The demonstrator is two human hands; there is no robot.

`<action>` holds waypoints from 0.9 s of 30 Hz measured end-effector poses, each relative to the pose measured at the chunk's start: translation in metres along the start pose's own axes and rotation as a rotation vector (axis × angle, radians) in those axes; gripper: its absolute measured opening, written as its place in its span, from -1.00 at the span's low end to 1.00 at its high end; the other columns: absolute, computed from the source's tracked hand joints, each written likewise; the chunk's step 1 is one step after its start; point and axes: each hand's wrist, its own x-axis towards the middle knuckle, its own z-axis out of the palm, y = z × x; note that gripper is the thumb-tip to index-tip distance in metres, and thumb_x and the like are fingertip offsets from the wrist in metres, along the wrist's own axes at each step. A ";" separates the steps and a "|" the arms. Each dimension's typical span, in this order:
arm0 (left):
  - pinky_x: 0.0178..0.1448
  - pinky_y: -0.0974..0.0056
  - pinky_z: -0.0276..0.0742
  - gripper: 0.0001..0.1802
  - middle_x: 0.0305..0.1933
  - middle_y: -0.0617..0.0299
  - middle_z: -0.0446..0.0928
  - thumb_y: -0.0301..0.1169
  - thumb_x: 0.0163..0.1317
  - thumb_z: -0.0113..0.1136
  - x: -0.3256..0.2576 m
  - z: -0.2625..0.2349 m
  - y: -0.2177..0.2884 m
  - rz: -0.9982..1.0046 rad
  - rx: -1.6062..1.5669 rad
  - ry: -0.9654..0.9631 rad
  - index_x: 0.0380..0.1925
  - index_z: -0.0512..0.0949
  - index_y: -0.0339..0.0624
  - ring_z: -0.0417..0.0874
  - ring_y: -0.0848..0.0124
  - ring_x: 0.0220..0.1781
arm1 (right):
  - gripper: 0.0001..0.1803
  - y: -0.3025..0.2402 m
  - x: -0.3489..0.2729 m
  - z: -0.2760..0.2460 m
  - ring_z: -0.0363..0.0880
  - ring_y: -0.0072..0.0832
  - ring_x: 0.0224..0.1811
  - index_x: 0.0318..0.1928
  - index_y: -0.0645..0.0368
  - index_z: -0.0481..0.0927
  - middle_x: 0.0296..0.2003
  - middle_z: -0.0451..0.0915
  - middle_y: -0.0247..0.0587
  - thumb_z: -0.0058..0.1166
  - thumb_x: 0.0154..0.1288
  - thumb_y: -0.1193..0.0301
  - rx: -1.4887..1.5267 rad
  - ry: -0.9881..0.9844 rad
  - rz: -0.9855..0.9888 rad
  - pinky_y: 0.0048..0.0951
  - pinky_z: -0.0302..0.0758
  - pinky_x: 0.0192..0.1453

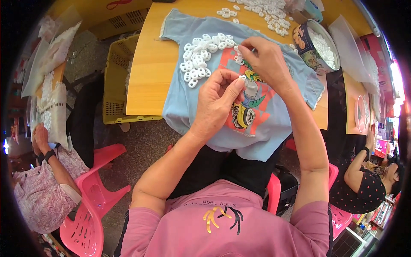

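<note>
A light blue T-shirt [184, 100] with a printed cartoon car is spread over the table edge and my lap. On it lies a heap of small white plastic pieces [197, 60], each with two round holes. My left hand [219, 99] is closed in front of the print, pinching one small white piece [242, 78] between thumb and forefinger. Just beyond it, my right hand [267, 62] bends down with thumb and forefinger together at a few more white pieces [238, 59]. Its fingertips are at the topmost of these; the other fingers curl behind.
More white pieces [274, 17] are scattered at the table's far side. A round tin [306, 47] full of them stands at the far right. A yellow crate [114, 77] is left of the wooden table [150, 64]. Other people sit at both sides; a pink chair [92, 201] is at left.
</note>
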 end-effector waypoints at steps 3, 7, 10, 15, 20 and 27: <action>-0.25 0.49 0.48 -0.87 -0.33 0.33 0.53 -0.42 0.39 0.15 0.001 0.000 -0.001 -0.001 -0.007 0.001 -0.20 0.48 -0.26 0.53 0.62 -0.35 | -0.76 -0.001 -0.012 -0.007 0.52 -0.54 -0.46 -0.21 0.26 0.65 -0.38 0.66 -0.25 0.15 0.33 0.31 0.338 -0.006 0.197 -0.44 0.47 -0.32; -0.20 0.47 0.51 -0.85 -0.27 0.31 0.54 -0.41 0.39 0.15 0.002 -0.002 -0.006 0.051 -0.006 0.009 -0.18 0.48 -0.27 0.55 0.60 -0.28 | -0.75 -0.013 -0.029 -0.023 0.41 -0.77 -0.52 -0.18 0.26 0.64 -0.42 0.63 -0.39 0.19 0.34 0.30 0.840 -0.140 0.509 -0.66 0.40 -0.43; -0.15 0.44 0.54 -0.84 -0.22 0.28 0.55 -0.41 0.40 0.14 0.003 0.001 -0.005 0.068 -0.023 0.024 -0.16 0.48 -0.28 0.56 0.58 -0.24 | -0.75 -0.015 -0.043 -0.027 0.43 -0.77 -0.53 -0.17 0.25 0.64 -0.40 0.63 -0.40 0.22 0.33 0.30 1.054 -0.184 0.601 -0.70 0.41 -0.43; -0.11 0.42 0.54 -0.84 -0.21 0.25 0.56 -0.42 0.40 0.14 0.003 0.001 -0.004 0.048 -0.035 0.007 -0.14 0.48 -0.28 0.56 0.56 -0.23 | -0.74 -0.026 -0.053 -0.028 0.47 -0.73 -0.52 -0.15 0.27 0.64 -0.36 0.63 -0.38 0.23 0.31 0.32 1.167 -0.156 0.616 -0.70 0.46 -0.41; -0.11 0.43 0.52 -0.85 -0.24 0.24 0.56 -0.42 0.39 0.14 0.002 0.002 -0.002 0.027 -0.027 0.012 -0.15 0.48 -0.27 0.56 0.55 -0.23 | -0.74 -0.025 -0.056 -0.025 0.46 -0.74 -0.51 -0.10 0.25 0.65 -0.34 0.63 -0.38 0.21 0.33 0.33 1.048 -0.164 0.568 -0.70 0.44 -0.40; -0.12 0.43 0.47 -0.91 -0.26 0.26 0.54 -0.50 0.36 0.12 -0.005 -0.002 0.007 -0.028 -0.115 -0.111 -0.19 0.47 -0.27 0.53 0.56 -0.26 | -0.80 -0.017 -0.051 -0.018 0.48 -0.62 -0.45 -0.17 0.28 0.66 -0.37 0.64 -0.29 0.20 0.28 0.40 0.436 -0.025 0.202 -0.54 0.45 -0.33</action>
